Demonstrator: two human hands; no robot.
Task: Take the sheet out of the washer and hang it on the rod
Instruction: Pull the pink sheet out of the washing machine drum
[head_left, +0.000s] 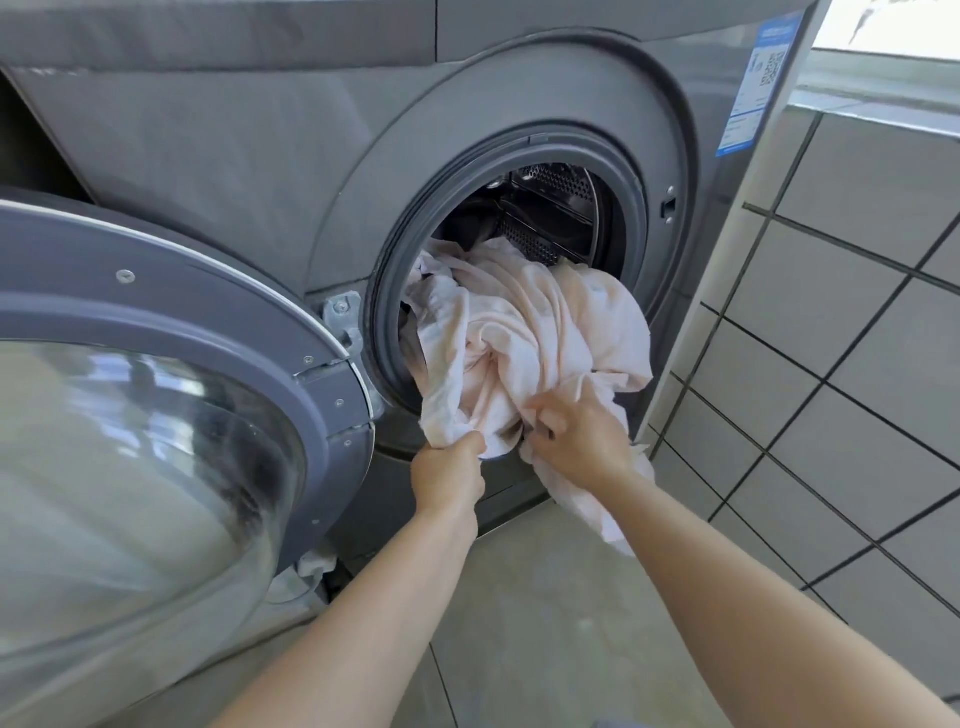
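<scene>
At far left, round grey washer door with clear domed glass (156, 415), swung fully open and standing close beside left forearm. Risk judged: elbow or trailing cloth catching on door rim during withdrawal.

Next along, grey metal door hinge bracket (343, 317) at edge of opening, with pale cloth lying just beside it. Snagging on bracket or screws judged possible if pull angles leftward.

At centre, grey front-loading washer (218, 171) with dark rubber door seal (395, 249). Pale pink crumpled cotton sheet (524, 322) partly out: bulk draped over lower lip of seal, remainder inside perforated steel drum (550, 208). Amount left inside not determinable. Drag across seal fold judged likely to pinch or hold damp fabric; sharp tug could strain a seam.

Below opening, left hand (449, 470) with fingers curled tight, clamped on lower bunched edge of sheet. Just beside it, right hand (574, 434) with fingers and thumb pinching a fold. Both grips low and close together, so load judged uneven; upper mass could slump out unsupported.

Further right, loose tail of sheet hanging under right wrist, near beige tiled floor (545, 597). Contact with floor judged probable unless gathered first.

At far right, grey tiled wall (841, 364) near washer side, limiting room to swing clear. Rod not in view.
</scene>
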